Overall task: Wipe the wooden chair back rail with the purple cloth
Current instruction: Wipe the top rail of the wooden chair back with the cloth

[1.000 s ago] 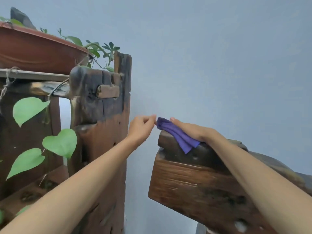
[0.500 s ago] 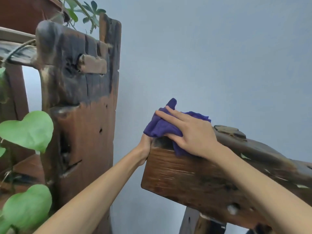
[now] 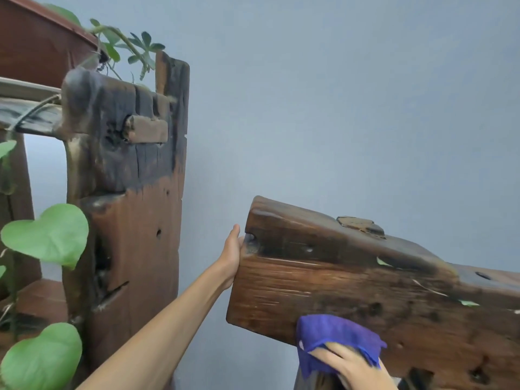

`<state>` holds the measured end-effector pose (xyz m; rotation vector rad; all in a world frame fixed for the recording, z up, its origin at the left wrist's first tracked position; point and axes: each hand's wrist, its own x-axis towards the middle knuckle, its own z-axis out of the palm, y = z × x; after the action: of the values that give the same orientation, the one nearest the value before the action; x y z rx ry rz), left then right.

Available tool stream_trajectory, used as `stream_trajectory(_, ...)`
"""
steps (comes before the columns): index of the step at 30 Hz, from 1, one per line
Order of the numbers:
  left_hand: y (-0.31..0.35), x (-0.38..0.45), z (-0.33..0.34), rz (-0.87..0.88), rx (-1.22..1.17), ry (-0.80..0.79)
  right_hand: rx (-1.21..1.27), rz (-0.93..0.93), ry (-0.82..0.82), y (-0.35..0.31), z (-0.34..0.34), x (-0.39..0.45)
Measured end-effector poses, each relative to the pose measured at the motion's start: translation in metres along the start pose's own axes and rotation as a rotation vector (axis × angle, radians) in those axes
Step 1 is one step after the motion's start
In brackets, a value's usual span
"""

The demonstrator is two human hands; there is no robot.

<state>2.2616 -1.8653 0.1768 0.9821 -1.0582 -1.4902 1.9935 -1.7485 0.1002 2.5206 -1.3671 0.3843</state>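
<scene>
Head view, the only one we have. We see the wooden chair back rail (image 3: 351, 277), a thick, dark, weathered plank that runs from the middle of the frame down toward the right edge, its left end free in front of a grey-blue wall (image 3: 337, 94).

Left hand (image 3: 232, 256): our arm reaches up from the lower left, nearly straight. The hand lies against the rail's left end face, thumb pointing upward along the edge. The other fingers are hidden behind the wood, so we cannot tell whether this grip is clenched or flat.

Right hand (image 3: 351, 367): low in the frame, back of the hand toward us, fingers spread and fairly straight. It presses the purple cloth (image 3: 334, 337) against the rail's front face near the lower edge; a released, flat grip, bearing on the cloth. The cloth is bunched, showing above and left of the fingers. The image is blurred here.

Also listed: a tall wooden post (image 3: 126, 192) at left; heart-shaped green leaves (image 3: 47, 235); a reddish-brown planter (image 3: 36, 46) at upper left.
</scene>
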Motion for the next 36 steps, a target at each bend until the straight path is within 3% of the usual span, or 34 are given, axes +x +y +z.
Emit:
stream_trajectory(3, -0.001, -0.003, 0.001, -0.020, -0.008, 0.019, -0.177, 0.025, 0.104, 0.000, 0.000, -0.036)
stream_trajectory(5, -0.003, -0.003, 0.001, -0.014, -0.025, 0.021, 0.061, -0.034, 0.331, -0.005, -0.009, -0.038)
stream_trajectory(7, -0.006, 0.000, 0.000, -0.018, -0.030, 0.027, 0.280, 0.052, 0.602, -0.014, -0.043, -0.013)
stream_trajectory(9, -0.005, 0.000, 0.001, -0.020, -0.046, 0.031, 0.515, 0.161, 0.734, -0.020, -0.080, 0.010)
stream_trajectory(14, -0.006, 0.002, 0.001, -0.017, -0.072, 0.023, 0.782, 0.274, 0.964, -0.024, -0.158, 0.065)
stream_trajectory(16, -0.007, 0.004, -0.001, -0.020, -0.068, 0.016, 0.814, 0.275, 0.900, -0.020, -0.182, 0.091)
stream_trajectory(19, -0.010, 0.004, -0.001, -0.009, -0.070, 0.030, 0.728, 0.325, 0.515, -0.020, -0.193, 0.133)
stream_trajectory(22, -0.009, 0.006, -0.001, -0.028, -0.111, 0.018, 0.273, 0.300, 0.132, -0.042, -0.178, 0.167)
stream_trajectory(24, -0.007, 0.003, 0.000, -0.046, -0.163, 0.017, 0.055, 0.220, 0.170, -0.064, -0.166, 0.175)
stream_trajectory(27, -0.004, -0.009, 0.015, 0.087, -0.256, -0.055, -0.074, 0.121, 0.431, -0.081, -0.137, 0.163)
stream_trajectory(29, -0.009, -0.011, 0.035, 0.264, -0.496, -0.072, -0.120, -0.046, 0.519, -0.077, -0.108, 0.138)
stream_trajectory(30, -0.008, -0.012, 0.040, 0.241, -0.618, -0.099, -0.176, -0.134, 0.524, -0.068, -0.088, 0.121)
stream_trajectory(34, -0.005, 0.001, 0.003, -0.008, -0.097, 0.063, -0.445, -0.256, 0.547, 0.000, -0.028, 0.048)
stream_trajectory(36, -0.008, 0.004, -0.004, -0.006, -0.061, 0.024, -0.439, -0.212, 0.648, 0.026, -0.030, 0.035)
